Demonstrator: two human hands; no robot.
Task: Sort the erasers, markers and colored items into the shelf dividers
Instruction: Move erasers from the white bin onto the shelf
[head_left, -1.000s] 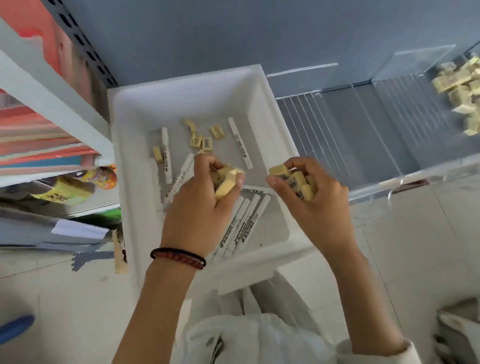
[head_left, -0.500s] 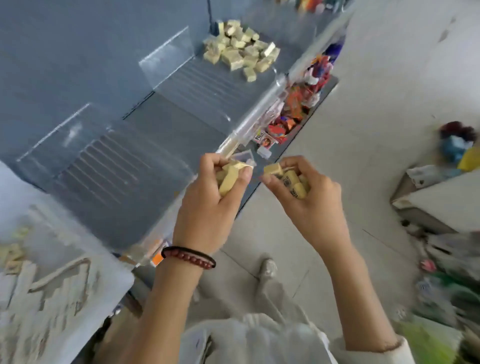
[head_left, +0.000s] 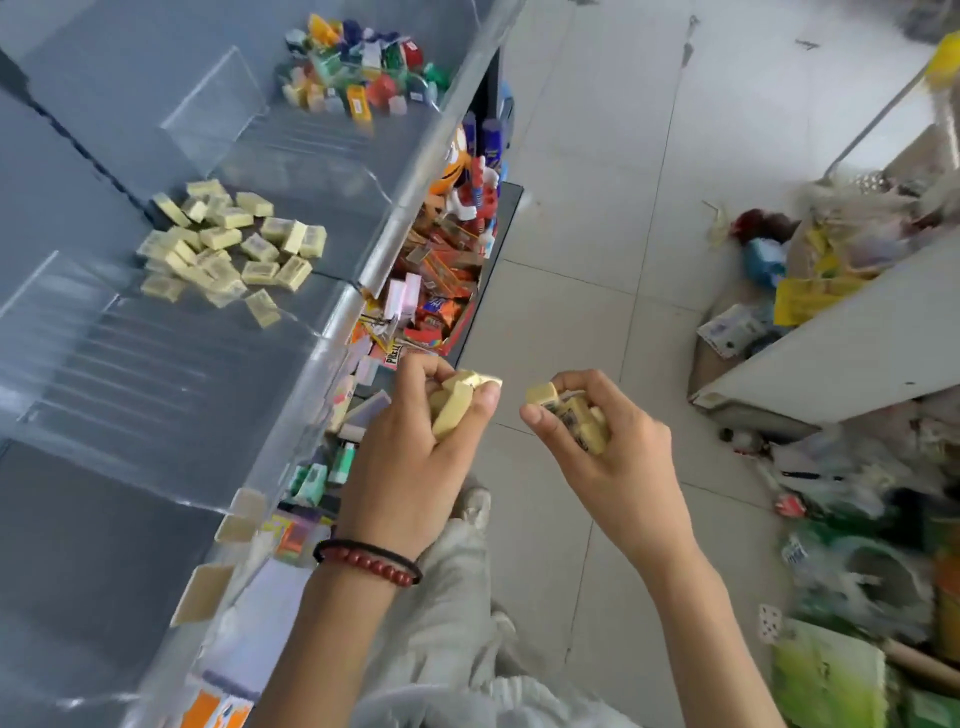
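Since a second ago both hands have swung off the bin, out of view now. Left hand (head_left: 410, 467) fingers (head_left: 415, 371) curl tight round a clump of erasers (head_left: 452, 415), and right hand (head_left: 608, 457) fingers (head_left: 597, 382) pinch another bunch (head_left: 543, 393), both over the floor (head_left: 597, 234) just off the shelf (head_left: 104, 519) front. Up-left the pile (head_left: 228, 244) lies in its divider slot, colored items (head_left: 358, 78) one slot beyond.

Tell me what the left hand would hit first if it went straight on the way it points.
Likely the packaged goods on the lower shelf, just ahead of the left hand, which holds yellow erasers. Depth is unclear; it might pass above them.
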